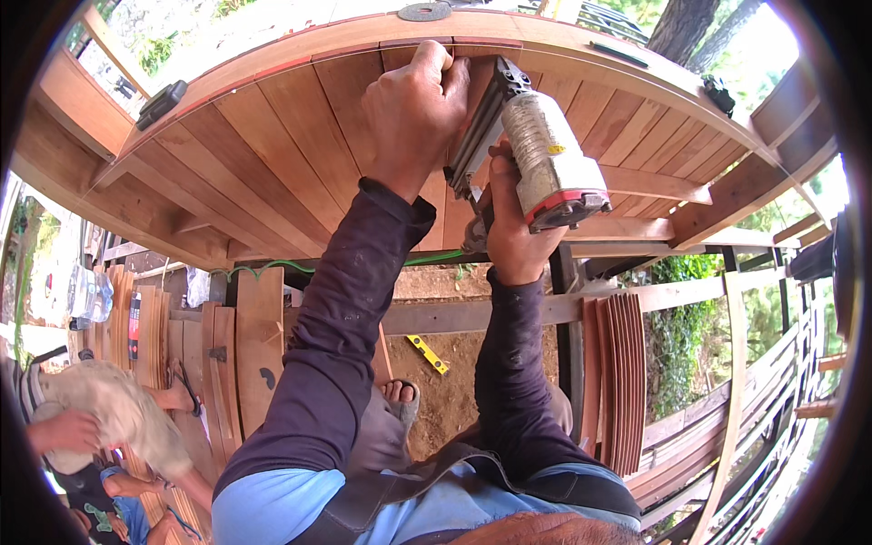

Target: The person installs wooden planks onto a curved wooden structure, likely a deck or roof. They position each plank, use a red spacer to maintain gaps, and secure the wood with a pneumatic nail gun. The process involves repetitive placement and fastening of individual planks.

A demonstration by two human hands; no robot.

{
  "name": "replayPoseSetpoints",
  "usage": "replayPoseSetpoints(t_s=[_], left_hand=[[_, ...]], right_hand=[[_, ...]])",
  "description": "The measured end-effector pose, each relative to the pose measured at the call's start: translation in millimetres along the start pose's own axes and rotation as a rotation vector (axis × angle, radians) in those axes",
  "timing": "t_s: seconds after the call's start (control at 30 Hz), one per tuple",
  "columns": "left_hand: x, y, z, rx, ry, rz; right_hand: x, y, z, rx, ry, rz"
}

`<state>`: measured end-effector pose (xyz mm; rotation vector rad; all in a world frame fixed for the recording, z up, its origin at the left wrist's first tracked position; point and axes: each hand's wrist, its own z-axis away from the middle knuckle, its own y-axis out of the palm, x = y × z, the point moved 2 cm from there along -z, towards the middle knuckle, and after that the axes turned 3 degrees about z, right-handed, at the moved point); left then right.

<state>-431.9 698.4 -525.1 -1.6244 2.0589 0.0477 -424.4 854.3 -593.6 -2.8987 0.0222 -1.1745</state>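
My right hand (520,227) is wrapped round the grip of a nail gun (545,150), a worn white and grey tool with a red band at its end. The nail gun's nose rests near the top edge of a wall of upright wooden boards (300,136). Just left of the nose, my left hand (413,109) is closed, its fingers curled at the top of a board below the wooden rail (354,41). What those fingers grip is mostly hidden behind the hand. A green air hose (300,265) runs along the wall's lower edge to the left.
On the rail lie a grey disc (424,12), a dark tool (162,104) and a thin black stick (619,54). A yellow spirit level (427,354) lies on the ground below. Stacked planks (622,381) lean at right. Other people (109,409) sit at lower left.
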Motion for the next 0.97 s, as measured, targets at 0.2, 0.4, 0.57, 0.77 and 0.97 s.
replayPoseSetpoints(t_s=[0.2,0.4,0.57,0.77,0.97], left_hand=[[0.5,1.5,0.1,-0.011,0.014,0.000],[-3.1,-4.4,-1.5,0.022,-0.013,0.000],[-4.3,-4.6,-2.6,0.045,-0.034,-0.014],[-3.5,-4.1,-2.9,0.040,-0.027,-0.013],[-1.6,-2.1,-0.9,0.058,-0.055,0.006]], right_hand=[[4.2,1.1,-1.2,0.003,0.014,-0.034],[14.4,-0.9,0.4,0.011,0.315,-0.258],[10.3,2.4,0.6,-0.018,0.226,-0.258],[14.9,0.2,3.1,-0.022,0.313,-0.374],[4.3,1.0,4.5,-0.001,0.257,-0.203]])
